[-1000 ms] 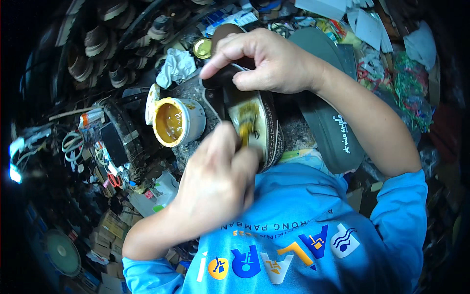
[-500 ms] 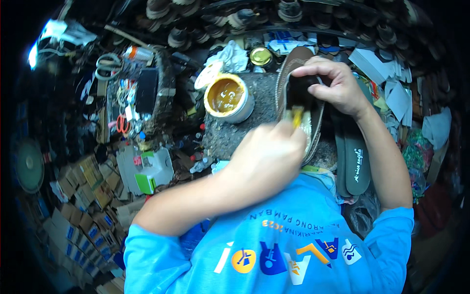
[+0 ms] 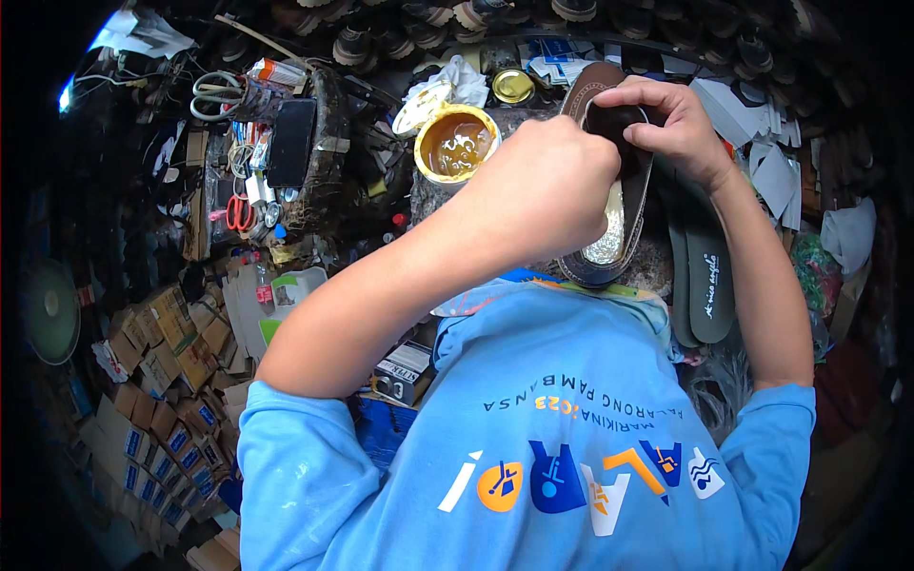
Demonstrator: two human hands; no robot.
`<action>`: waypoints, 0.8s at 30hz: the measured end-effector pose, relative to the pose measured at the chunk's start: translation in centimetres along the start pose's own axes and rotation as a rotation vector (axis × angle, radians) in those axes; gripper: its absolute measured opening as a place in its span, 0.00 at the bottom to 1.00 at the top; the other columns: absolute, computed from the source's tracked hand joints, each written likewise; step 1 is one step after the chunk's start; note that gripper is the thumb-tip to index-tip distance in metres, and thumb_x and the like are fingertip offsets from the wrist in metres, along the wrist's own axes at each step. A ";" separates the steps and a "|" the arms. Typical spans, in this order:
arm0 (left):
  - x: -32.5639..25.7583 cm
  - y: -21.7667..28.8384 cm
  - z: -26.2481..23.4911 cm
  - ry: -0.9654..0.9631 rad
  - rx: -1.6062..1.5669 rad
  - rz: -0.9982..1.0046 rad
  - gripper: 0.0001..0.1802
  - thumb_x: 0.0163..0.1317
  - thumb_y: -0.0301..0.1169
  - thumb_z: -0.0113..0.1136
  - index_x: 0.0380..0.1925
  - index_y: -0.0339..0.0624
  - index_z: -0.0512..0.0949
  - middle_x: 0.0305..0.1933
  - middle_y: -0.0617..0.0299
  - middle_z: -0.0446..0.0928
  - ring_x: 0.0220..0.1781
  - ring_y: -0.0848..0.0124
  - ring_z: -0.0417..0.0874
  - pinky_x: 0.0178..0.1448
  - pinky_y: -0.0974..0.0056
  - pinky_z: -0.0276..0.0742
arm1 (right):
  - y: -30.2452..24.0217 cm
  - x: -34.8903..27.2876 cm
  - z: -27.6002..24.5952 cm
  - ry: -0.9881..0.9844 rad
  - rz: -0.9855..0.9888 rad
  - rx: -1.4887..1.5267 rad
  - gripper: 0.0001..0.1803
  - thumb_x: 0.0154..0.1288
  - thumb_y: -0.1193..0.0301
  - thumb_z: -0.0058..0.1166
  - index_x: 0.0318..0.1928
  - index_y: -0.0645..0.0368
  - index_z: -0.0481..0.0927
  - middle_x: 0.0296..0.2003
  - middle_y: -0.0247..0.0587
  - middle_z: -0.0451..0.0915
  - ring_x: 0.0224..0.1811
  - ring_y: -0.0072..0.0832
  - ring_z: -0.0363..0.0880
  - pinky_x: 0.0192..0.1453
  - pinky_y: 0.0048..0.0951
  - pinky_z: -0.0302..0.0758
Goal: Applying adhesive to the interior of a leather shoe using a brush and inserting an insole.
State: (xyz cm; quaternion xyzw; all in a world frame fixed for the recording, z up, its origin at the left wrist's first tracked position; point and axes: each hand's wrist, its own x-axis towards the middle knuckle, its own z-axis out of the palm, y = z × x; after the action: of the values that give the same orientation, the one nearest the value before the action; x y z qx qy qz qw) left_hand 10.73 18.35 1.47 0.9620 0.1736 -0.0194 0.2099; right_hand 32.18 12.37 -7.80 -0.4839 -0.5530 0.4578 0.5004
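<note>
A brown stitched leather shoe [image 3: 636, 224] stands toe-away in front of me, with a shiny wet coating [image 3: 609, 214] on its inside near the heel. My right hand [image 3: 671, 133] grips its upper edge, thumb and forefinger pinched on the dark opening. Closed in a fist, my left hand [image 3: 562, 181] is over the shoe's left side; the yellow-handled brush it held a moment ago is hidden behind the fingers. An open can of amber glue [image 3: 459, 145], its rim smeared yellow, sits just left of the shoe. Dark grey-green insoles [image 3: 706, 285] lie to the right.
A small jar with a gold lid [image 3: 513, 87] stands behind the can. Scissors [image 3: 240, 214] and a black flat thing [image 3: 291, 143] are at the left. Cardboard pieces [image 3: 162, 333] pile up at lower left. Rows of shoes [image 3: 476, 14] line the back.
My left hand has moved up and away, toward the shoe's toe, and the brush has gone out of sight behind it. The right hand keeps its grip on the shoe. The view has shifted slightly.
</note>
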 end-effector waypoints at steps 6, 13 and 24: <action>0.8 0.1 0.6 0.095 -0.032 0.052 0.06 0.46 0.22 0.60 0.25 0.33 0.83 0.26 0.40 0.81 0.35 0.45 0.87 0.46 0.46 0.84 | 0.5 0.2 -0.1 0.024 -0.028 0.009 0.24 0.53 0.82 0.55 0.53 0.63 0.88 0.46 0.32 0.84 0.49 0.20 0.80 0.60 0.23 0.74; 2.6 1.1 1.1 0.042 0.080 0.033 0.05 0.46 0.22 0.60 0.25 0.31 0.80 0.25 0.40 0.80 0.33 0.43 0.85 0.42 0.45 0.83 | 0.2 0.3 0.0 0.010 -0.031 0.042 0.24 0.54 0.81 0.55 0.53 0.64 0.88 0.44 0.31 0.83 0.48 0.18 0.80 0.58 0.22 0.74; 3.2 2.7 4.1 -0.014 0.158 -0.115 0.05 0.50 0.22 0.62 0.27 0.31 0.78 0.28 0.40 0.82 0.32 0.43 0.87 0.42 0.45 0.85 | 1.7 1.1 -0.5 -0.046 -0.093 0.142 0.24 0.53 0.80 0.54 0.53 0.64 0.88 0.45 0.38 0.88 0.45 0.19 0.83 0.55 0.22 0.77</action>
State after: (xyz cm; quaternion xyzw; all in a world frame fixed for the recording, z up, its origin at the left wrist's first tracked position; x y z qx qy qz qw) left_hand 14.77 15.43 -1.54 0.9638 0.2248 -0.0518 0.1333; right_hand 32.73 13.69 -9.36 -0.4104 -0.5524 0.4832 0.5413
